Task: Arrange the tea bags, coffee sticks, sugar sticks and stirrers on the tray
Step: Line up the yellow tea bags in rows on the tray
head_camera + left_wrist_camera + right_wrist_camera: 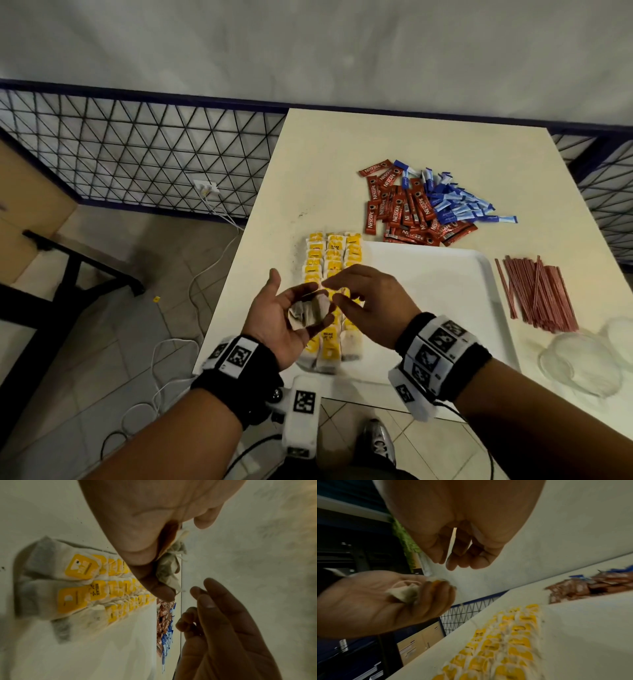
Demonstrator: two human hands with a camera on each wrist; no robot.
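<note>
The step in hand looks like the tea bag stage: the left hand [287, 317], palm up above the tray's left edge, holds a small bunch of loose tea bags [308, 310], fingers curled round them w/ the thumb side free. The right hand [368, 303] hovers just beside it, palm down, fingers loosely bent and holding nothing that shows; its fingertips [329, 281] point at the bunch, so it seems about to pick one off.

On the tray [445, 274] three rows of yellow-tagged tea bags [334, 255] run along the left edge, from the far-left corner toward the near edge, overlapping like tiles. The rest of the tray is bare.

Not yet on the tray: the red coffee sticks [404, 209] and blue sugar sticks [459, 202], in one mixed heap on the table [325, 154] just beyond the tray's far edge, and the red stirrers [537, 294] in a loose bundle off the tray's right edge. Clear cups [582, 363] sit near the table's near-right corner.

Next move, prob.: right hand pinches one bag from the bunch by its tag or top, lays it at a row's end, tag up, overlapping its neighbour. Care needed, since the strings may tangle and pull two bags at once.
</note>
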